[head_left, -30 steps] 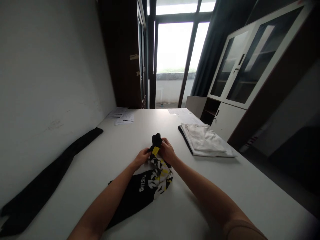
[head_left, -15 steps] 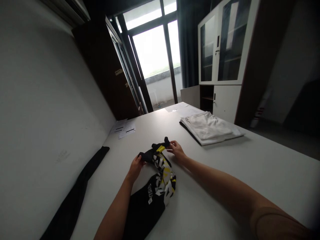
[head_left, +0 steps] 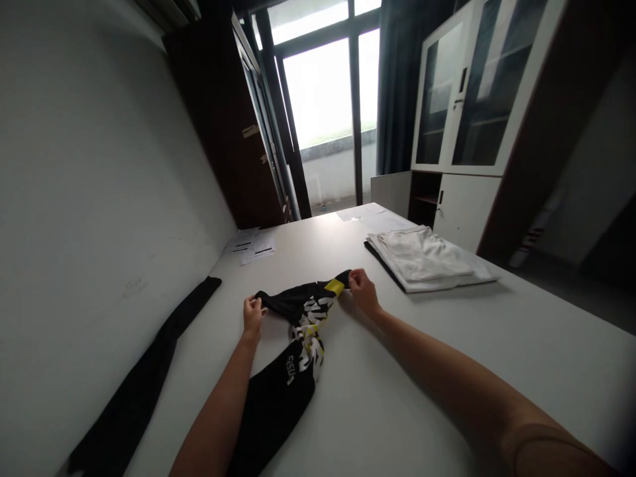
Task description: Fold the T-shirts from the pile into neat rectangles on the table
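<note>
A black garment (head_left: 275, 404) with white lettering and a white-and-yellow pattern lies on the white table in front of me. Its far end is stretched sideways between my hands, and the patterned part below is twisted and bunched. My left hand (head_left: 252, 319) pinches the left corner of that black end. My right hand (head_left: 365, 291) is closed on the right corner, beside a yellow patch. A long black strip of cloth (head_left: 149, 371), narrow at its far end, lies along the wall on the left. Whether it joins the garment I cannot tell.
Folded white cloth (head_left: 427, 255) is stacked on the right of the table (head_left: 387, 397), with a dark layer beneath. Printed papers (head_left: 258, 245) lie by the left wall, and more sheets (head_left: 362, 213) at the far edge. A glass-door cabinet (head_left: 462, 99) stands behind on the right.
My hands have moved apart, left hand to the left and right hand slightly right and up. The garment's far end is now pulled wider and straighter. The view has shifted a little.
</note>
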Tool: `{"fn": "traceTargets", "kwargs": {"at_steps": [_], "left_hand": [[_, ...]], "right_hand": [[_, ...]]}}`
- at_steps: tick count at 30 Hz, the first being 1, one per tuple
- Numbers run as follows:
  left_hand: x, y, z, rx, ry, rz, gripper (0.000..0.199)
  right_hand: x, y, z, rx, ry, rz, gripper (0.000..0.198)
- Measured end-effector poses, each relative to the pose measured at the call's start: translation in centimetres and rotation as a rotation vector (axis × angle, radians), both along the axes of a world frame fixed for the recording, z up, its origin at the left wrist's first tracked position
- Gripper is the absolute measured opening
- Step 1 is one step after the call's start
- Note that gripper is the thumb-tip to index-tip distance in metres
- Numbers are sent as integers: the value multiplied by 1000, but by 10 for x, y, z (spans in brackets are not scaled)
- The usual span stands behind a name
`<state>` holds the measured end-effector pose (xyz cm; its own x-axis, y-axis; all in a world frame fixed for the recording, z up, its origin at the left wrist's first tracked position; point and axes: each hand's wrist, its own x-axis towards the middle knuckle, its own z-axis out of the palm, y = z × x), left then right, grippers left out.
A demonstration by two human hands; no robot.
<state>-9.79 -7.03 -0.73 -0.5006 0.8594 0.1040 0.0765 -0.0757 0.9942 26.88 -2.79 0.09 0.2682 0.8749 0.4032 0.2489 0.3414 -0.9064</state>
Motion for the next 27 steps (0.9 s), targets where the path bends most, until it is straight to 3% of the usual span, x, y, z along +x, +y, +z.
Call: {"fn": "traceTargets", "kwargs": {"at_steps": [2, 4, 8, 11, 14, 17, 20, 23, 27], "left_hand": [[4, -2, -3, -10, 176, 23, 44], [10, -4, -4, -39, 425, -38, 48], [24, -14, 2, -130, 779, -435, 30], [32, -21, 9, -157, 897, -578, 19], [34, -24, 18, -177, 937, -605, 15], [28, -22, 27, -197, 951, -666, 16], [13, -16, 34, -214, 970, -638, 17], [-8, -10, 37, -226, 988, -491, 16], [-30, -10, 29, -279, 987, -292, 17]], "right_hand": [[-15, -18, 10, 139, -164, 93, 19], [-33, -37, 17, 259, -319, 278, 18], [-61, -63, 15, 328, -588, 615, 26], [-69, -69, 6, 276, -747, 681, 32], [-68, -68, 2, 196, -843, 691, 21], [-61, -65, 5, 232, -849, 752, 12], [-50, -59, 11, 243, -820, 839, 11], [-34, -45, 13, 160, -751, 848, 8], [-11, -20, 9, 89, -731, 575, 7]]}}
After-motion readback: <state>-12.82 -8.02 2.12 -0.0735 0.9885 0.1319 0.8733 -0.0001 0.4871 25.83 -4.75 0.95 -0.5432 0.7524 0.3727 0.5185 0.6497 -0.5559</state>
